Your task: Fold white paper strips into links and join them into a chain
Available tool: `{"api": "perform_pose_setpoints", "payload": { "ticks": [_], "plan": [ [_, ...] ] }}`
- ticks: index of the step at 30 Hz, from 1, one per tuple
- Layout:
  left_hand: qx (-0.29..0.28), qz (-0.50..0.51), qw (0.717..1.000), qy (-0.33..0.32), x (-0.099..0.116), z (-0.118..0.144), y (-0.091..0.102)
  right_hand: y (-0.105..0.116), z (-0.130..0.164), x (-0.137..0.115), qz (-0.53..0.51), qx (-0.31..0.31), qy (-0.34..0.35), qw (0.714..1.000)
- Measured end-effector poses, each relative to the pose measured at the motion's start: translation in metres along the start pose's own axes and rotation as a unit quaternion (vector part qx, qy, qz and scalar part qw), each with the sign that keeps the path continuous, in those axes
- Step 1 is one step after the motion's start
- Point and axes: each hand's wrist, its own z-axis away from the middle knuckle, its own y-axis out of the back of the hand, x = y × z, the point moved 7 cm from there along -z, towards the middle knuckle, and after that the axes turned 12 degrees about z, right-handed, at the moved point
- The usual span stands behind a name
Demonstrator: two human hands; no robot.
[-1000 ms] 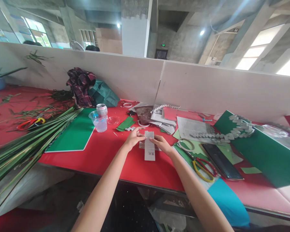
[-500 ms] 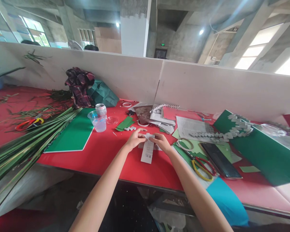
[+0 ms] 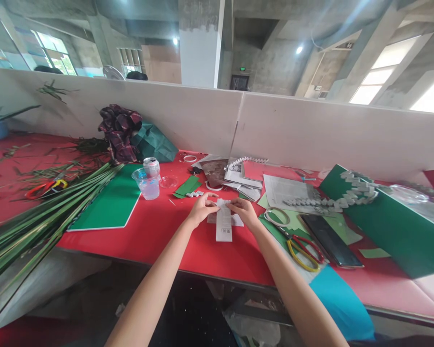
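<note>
A printed paper strip (image 3: 224,226) hangs lengthwise toward me between my hands, above the red tabletop. My left hand (image 3: 201,208) pinches its upper left edge with thumb and fingers. On the opposite edge, my right hand (image 3: 243,208) grips the same strip. Another piece of white paper (image 3: 237,220) lies beneath it, partly covered. Small folded paper pieces (image 3: 194,194) rest just beyond my left hand, beside green paper scraps (image 3: 188,186).
Scissors (image 3: 304,250), a tape roll (image 3: 277,217) and a phone (image 3: 331,239) lie to the right, near a folded-paper chain (image 3: 342,198) and a green box (image 3: 401,226). Leftward are a plastic cup (image 3: 148,185), a can (image 3: 151,167), a green notebook (image 3: 108,205) and long leaves (image 3: 54,207).
The paper strip has swung from a slant to nearly straight, its near end shifting slightly right. Both hands keep their hold in almost the same place.
</note>
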Motion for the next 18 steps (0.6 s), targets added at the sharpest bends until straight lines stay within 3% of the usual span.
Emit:
{"api": "perform_pose_setpoints", "payload": {
  "ticks": [7, 18],
  "plan": [
    [0.017, 0.002, 1.0, -0.005, 0.002, 0.0, 0.003, -0.023, 0.009, 0.006, -0.008, -0.126, -0.059, 0.99],
    [0.014, 0.041, 0.999, -0.017, -0.003, -0.005, 0.008, -0.003, -0.003, 0.01, 0.042, -0.017, -0.004, 0.999]
  ]
}}
